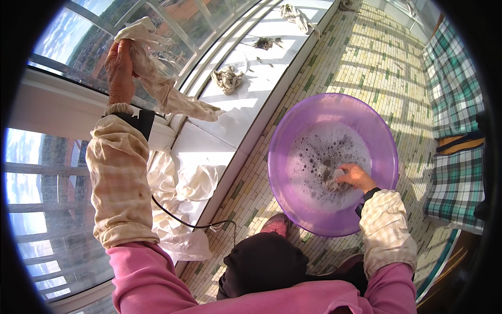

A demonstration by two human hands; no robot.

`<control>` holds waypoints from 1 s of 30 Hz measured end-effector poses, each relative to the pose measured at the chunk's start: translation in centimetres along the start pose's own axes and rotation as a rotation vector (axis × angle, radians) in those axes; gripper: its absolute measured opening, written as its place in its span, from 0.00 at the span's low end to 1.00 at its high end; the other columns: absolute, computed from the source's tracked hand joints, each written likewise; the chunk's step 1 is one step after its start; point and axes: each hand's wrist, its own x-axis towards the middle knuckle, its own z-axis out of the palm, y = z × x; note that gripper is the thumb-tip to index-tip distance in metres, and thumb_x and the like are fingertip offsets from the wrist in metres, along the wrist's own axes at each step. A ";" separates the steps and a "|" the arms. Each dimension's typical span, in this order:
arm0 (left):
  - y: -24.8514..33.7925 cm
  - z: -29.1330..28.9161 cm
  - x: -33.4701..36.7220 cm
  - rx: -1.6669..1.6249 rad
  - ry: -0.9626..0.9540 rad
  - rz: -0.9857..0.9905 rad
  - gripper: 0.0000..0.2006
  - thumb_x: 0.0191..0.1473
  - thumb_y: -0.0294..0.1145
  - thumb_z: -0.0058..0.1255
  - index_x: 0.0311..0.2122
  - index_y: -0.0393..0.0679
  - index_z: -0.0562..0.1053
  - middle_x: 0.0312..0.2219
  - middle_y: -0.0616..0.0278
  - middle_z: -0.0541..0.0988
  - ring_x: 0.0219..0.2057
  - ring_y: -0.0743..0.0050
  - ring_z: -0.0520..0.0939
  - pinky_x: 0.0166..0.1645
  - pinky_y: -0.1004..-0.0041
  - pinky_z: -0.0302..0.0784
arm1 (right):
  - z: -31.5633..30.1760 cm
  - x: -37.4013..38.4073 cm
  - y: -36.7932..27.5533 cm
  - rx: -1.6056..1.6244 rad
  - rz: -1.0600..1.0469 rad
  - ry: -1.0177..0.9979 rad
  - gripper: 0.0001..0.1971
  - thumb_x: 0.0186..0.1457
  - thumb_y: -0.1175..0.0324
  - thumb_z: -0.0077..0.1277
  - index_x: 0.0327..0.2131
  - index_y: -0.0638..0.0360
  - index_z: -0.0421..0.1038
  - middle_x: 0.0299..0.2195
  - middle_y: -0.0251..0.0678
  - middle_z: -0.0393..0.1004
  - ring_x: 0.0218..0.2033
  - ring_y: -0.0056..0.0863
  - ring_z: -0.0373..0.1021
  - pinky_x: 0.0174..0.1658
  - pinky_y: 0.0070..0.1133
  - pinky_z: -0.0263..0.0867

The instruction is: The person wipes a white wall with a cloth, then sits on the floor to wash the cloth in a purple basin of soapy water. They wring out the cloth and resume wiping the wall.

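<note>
Raised at the upper left, in front of the window, my left hand (120, 70) grips a cream cloth (157, 86). The cloth drapes over the fingers and its twisted length trails down toward the white ledge. On the right, my right hand (355, 177) reaches into a purple basin (384, 136) with its fingers closed on a wet greyish cloth (332, 180). Grey, sudsy water (308, 157) surrounds that cloth and hides its lower part. Checked sleeve covers reach up both forearms, and each wrist has a black band.
Along the white tiled ledge (209, 137) lie a wrung cloth bundle (227, 79), a small dark clump (266, 43) and another cloth (295, 18). White fabric (180, 193) is heaped at its near end. A dark cable (183, 222) hangs by my left arm. Green plaid fabric (455, 78) borders the right.
</note>
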 end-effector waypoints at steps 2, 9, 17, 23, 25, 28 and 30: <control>-1.3 -0.4 0.4 0.292 -0.008 0.014 0.18 0.53 0.47 0.46 0.42 0.47 0.73 0.30 0.61 0.78 0.32 0.65 0.80 0.31 0.72 0.75 | -0.1 -0.4 -0.1 0.105 -0.009 -0.043 0.31 0.36 0.61 0.59 0.48 0.62 0.67 0.29 0.38 0.72 0.21 0.23 0.67 0.19 0.21 0.62; -8.6 4.4 -2.8 0.994 -0.262 0.101 0.17 0.42 0.41 0.55 0.40 0.50 0.76 0.36 0.55 0.76 0.41 0.55 0.76 0.47 0.66 0.70 | 0.0 -0.9 -0.4 -0.005 0.026 0.033 0.32 0.30 0.60 0.56 0.43 0.68 0.69 0.37 0.50 0.74 0.41 0.36 0.70 0.44 0.23 0.63; -14.9 15.5 -8.2 0.927 -0.252 -0.085 0.18 0.36 0.40 0.59 0.32 0.40 0.72 0.37 0.54 0.71 0.40 0.57 0.74 0.47 0.67 0.70 | 0.6 -0.8 1.2 0.105 -0.089 0.030 0.27 0.30 0.68 0.55 0.41 0.66 0.69 0.36 0.46 0.74 0.38 0.35 0.70 0.42 0.23 0.63; -11.7 8.5 -4.6 -0.382 -0.008 -0.334 0.07 0.48 0.30 0.49 0.35 0.45 0.68 0.25 0.68 0.74 0.23 0.80 0.76 0.21 0.78 0.70 | 1.3 -1.6 1.5 -0.083 -0.075 0.165 0.17 0.28 0.70 0.58 0.28 0.64 0.69 0.25 0.41 0.71 0.30 0.33 0.68 0.33 0.26 0.62; -9.2 5.7 -3.1 -0.360 0.010 -0.238 0.06 0.51 0.30 0.48 0.36 0.46 0.69 0.27 0.70 0.75 0.24 0.83 0.76 0.20 0.82 0.69 | 1.1 -1.6 0.9 -0.220 -0.009 0.179 0.16 0.26 0.68 0.60 0.23 0.63 0.68 0.21 0.39 0.69 0.26 0.32 0.67 0.30 0.26 0.61; -7.6 4.0 -1.8 -0.253 -0.053 -0.064 0.11 0.52 0.35 0.50 0.40 0.45 0.70 0.30 0.70 0.75 0.26 0.84 0.75 0.27 0.85 0.69 | 0.5 -1.7 -0.1 -0.144 -0.002 0.176 0.17 0.25 0.63 0.62 0.17 0.63 0.66 0.17 0.38 0.67 0.22 0.30 0.65 0.27 0.25 0.58; -7.8 3.3 -1.1 -0.031 -0.159 0.055 0.13 0.53 0.36 0.50 0.42 0.46 0.70 0.31 0.70 0.75 0.28 0.84 0.74 0.29 0.85 0.69 | 0.0 -1.8 -0.5 0.153 -0.164 0.151 0.16 0.26 0.63 0.60 0.16 0.62 0.65 0.15 0.34 0.64 0.20 0.25 0.62 0.25 0.22 0.57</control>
